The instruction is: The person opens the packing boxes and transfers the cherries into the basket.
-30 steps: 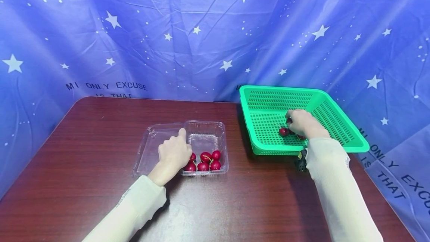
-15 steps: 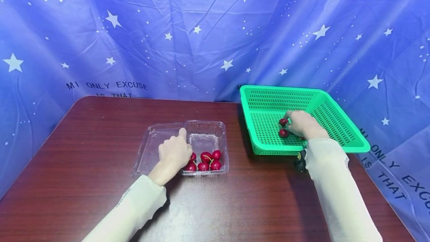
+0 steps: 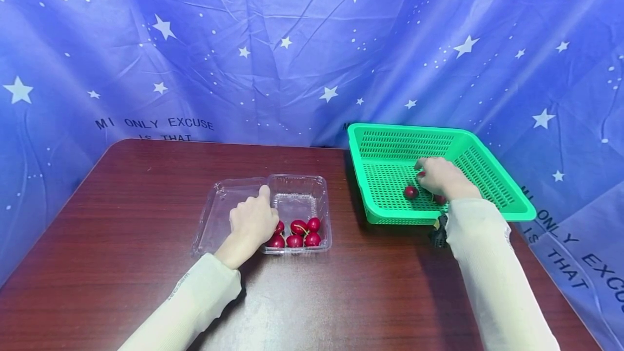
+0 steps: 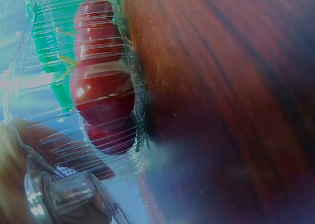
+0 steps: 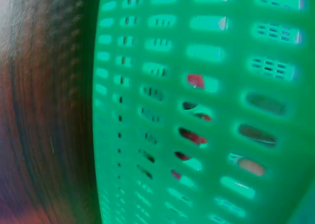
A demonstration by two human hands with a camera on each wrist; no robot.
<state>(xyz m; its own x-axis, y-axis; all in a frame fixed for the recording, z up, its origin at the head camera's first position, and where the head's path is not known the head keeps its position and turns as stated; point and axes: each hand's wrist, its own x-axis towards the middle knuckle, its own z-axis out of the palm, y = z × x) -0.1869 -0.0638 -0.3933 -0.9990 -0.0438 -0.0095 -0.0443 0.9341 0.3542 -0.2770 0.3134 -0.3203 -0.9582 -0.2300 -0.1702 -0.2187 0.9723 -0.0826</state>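
Note:
My left hand [image 3: 253,222] holds the hinge side of an open clear plastic clamshell box [image 3: 322,199], index finger lying along the edge. Several red cherries [image 3: 312,239] sit at the near end of the box, some with stems. Through its wall, the left wrist view shows cherries [image 4: 102,93] and part of a finger [image 4: 64,147]. Inside the green basket [image 3: 361,177], my right hand [image 3: 441,176] has its fingers curled around a cherry [image 3: 422,174], mostly covered. Another cherry [image 3: 411,192] lies just left of the hand, and one [image 3: 440,199] shows below it.
The box's lid [image 3: 221,213] lies flat to the left on the brown table [image 3: 122,221]. A slotted basket wall [image 5: 167,101] fills much of the right wrist view. Behind the table hangs a blue star-print curtain [image 3: 273,69]. A black device [image 3: 439,231] sits under the right wrist.
Half a second ago a cherry showed left of my right fingertips; now it is between them, and the hand has shifted slightly right. My left hand and the box stay still.

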